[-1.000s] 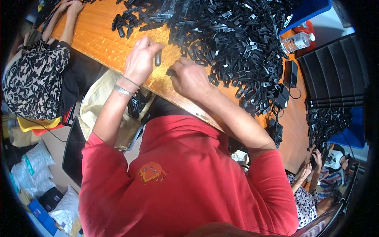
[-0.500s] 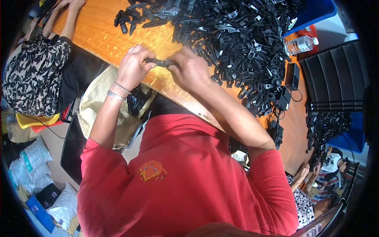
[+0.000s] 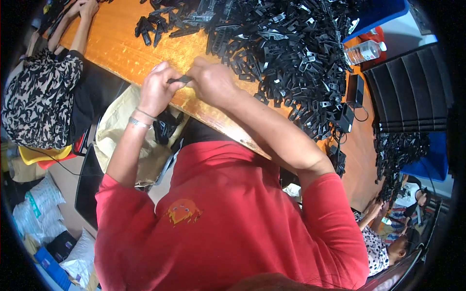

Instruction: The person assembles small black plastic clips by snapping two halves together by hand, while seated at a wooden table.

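Note:
A small dark plastic part (image 3: 180, 80) spans the gap between my two hands, just above the wooden table's near edge. My left hand (image 3: 156, 88) pinches one end between thumb and fingers. The fingers of my right hand (image 3: 209, 81) are closed over the other end and hide much of it. Beyond my hands a large heap of black plastic parts (image 3: 291, 63) covers the table, and a few loose black pieces (image 3: 151, 29) lie at its left side.
Below my left forearm hangs an open tan bag (image 3: 114, 128) with black pieces inside. A clear bottle (image 3: 364, 52) and a blue bin (image 3: 383, 17) are at the far right, near black boxes with cords (image 3: 356, 91). Other people sit at left and lower right.
My right hand has moved left, close to my left hand, and now covers more of the dark plastic part. My left hand still grips it.

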### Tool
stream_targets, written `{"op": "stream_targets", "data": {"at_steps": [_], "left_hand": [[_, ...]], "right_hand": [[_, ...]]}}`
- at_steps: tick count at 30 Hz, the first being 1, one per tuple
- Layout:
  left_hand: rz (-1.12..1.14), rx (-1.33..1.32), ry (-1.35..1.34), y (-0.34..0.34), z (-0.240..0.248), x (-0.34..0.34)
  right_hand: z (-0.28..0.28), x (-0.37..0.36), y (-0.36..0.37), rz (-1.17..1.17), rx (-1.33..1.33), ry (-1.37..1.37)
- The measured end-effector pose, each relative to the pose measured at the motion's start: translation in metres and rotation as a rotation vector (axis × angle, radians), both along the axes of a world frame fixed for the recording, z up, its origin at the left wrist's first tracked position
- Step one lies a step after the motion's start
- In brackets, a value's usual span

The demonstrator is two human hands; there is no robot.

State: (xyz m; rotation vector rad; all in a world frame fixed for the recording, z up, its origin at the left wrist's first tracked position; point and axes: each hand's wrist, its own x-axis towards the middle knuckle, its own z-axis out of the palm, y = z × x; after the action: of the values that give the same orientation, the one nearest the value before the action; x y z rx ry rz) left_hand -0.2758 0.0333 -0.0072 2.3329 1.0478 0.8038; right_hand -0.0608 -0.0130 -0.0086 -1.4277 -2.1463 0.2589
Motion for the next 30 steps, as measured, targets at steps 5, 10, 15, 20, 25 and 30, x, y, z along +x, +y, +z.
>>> {"op": "stream_targets", "data": {"at_steps": [5, 10, 15, 20, 25, 30], "left_hand": [[-0.123, -0.31, 0.379, 0.009, 0.048, -0.083], [0.015, -0.237, 0.166, 0.014, 0.052, -0.055], [0.085, -0.062, -0.009, 0.025, 0.02, 0.064], [0.089, 0.083, 0.026, 0.049, -0.004, 0.103], [0.102, 0.022, -0.049, 0.051, -0.012, 0.102], [0.17, -0.084, -0.06, 0.038, -0.006, 0.075]], "right_hand": [[0.002, 0.0, -0.032, 0.129, -0.023, 0.157], [0.033, 0.049, -0.027, -0.3, -0.038, -0.07], [0.027, 0.047, -0.005, -0.372, -0.001, -0.219], [0.012, 0.048, 0.007, -0.402, -0.01, -0.195], [0.012, 0.044, 0.008, -0.403, -0.04, -0.211], [0.009, 0.04, 0.009, -0.363, -0.069, -0.236]]}}
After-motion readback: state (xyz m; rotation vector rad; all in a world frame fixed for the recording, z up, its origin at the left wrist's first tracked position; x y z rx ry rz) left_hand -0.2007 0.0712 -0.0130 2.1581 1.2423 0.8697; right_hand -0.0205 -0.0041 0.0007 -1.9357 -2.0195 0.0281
